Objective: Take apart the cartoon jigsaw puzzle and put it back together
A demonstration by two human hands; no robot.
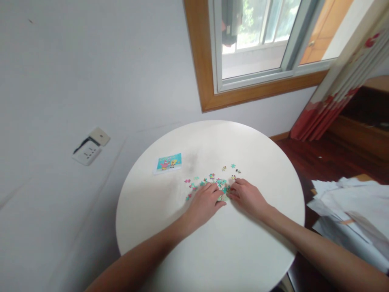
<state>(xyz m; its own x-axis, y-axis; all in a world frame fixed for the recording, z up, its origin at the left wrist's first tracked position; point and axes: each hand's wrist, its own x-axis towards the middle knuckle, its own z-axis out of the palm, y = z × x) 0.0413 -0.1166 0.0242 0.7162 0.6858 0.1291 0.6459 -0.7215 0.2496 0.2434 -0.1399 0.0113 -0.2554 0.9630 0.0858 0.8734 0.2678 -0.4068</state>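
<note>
I have the fingers of the left hand (205, 200) bent over the near edge of the jigsaw pieces (220, 182), the thumb a little apart; with the tips hidden, I cannot tell whether they pinch anything. The fingers of the right hand (247, 195) curl in from the other side, and I cannot tell whether they are clamped on a piece. The thickest cluster lies between and just beyond both sets of fingers, so neither hand is clearly nearer; the scatter spreads mainly left to right across my view. One yellow-and-dark piece (233, 177) lies just past the right fingers, and three more lie farther out on that side. The pieces are small, flat and knobbed, in turquoise, pink and yellow. Beyond the left hand, well apart, lies a flat rectangular picture card (169, 163), its long side running roughly left to right, printed with cartoon figures on turquoise. Everything rests on a smooth, round white worktop (243, 251) with a greyish smudge beside the card. Outward, I see a plain pale wall (91, 61), a wood-trimmed window (255, 44), pleated curtain cloth (331, 97) and loose sheets of paper (358, 207).
</note>
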